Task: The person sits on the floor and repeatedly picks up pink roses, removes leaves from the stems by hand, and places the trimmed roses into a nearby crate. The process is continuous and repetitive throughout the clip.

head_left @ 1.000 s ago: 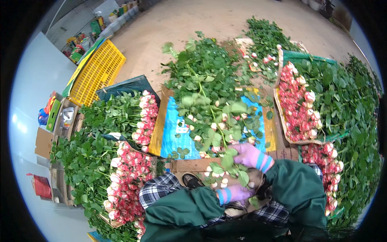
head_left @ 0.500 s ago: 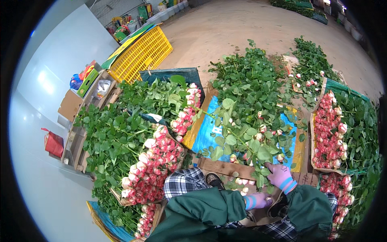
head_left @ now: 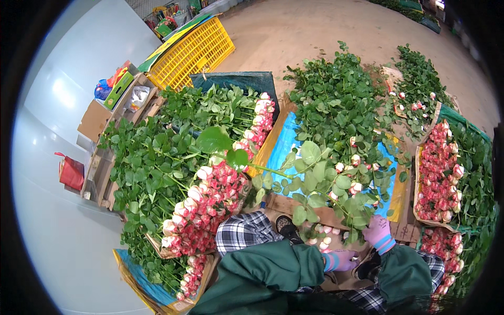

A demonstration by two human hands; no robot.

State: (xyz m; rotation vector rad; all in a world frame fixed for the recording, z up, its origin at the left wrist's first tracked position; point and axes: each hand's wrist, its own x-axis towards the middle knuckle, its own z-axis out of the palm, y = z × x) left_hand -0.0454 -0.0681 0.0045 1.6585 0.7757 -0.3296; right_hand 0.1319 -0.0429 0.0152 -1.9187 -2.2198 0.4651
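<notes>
A long leafy rose stem [head_left: 283, 173] slants from the upper left down to my right hand [head_left: 377, 231], whose fingers are closed around its lower end among the leaves. No bloom shows on this stem. My left hand [head_left: 341, 261] is curled shut just below and to the left, near my shoe. A small pale bit shows at its fingertips, too little to name. Beside the left hand, several loose white and pink rose heads [head_left: 325, 231] lie on the ground. Ahead is a big heap of leafy roses [head_left: 336, 100] on a blue and yellow sheet [head_left: 283, 142].
Bundled red-and-white roses [head_left: 205, 205] lie stacked at my left. More bundles [head_left: 438, 173] stand at my right in green wrapping. A yellow plastic crate [head_left: 194, 52], a wooden pallet [head_left: 102, 178] and a red bag [head_left: 71, 173] are along the left wall. Another leafy pile [head_left: 420, 79] lies far right.
The stem's far end has swung left and closer to the view, with large leaves now over the left bundles. Both hands stay close together. The whole view has shifted slightly.
</notes>
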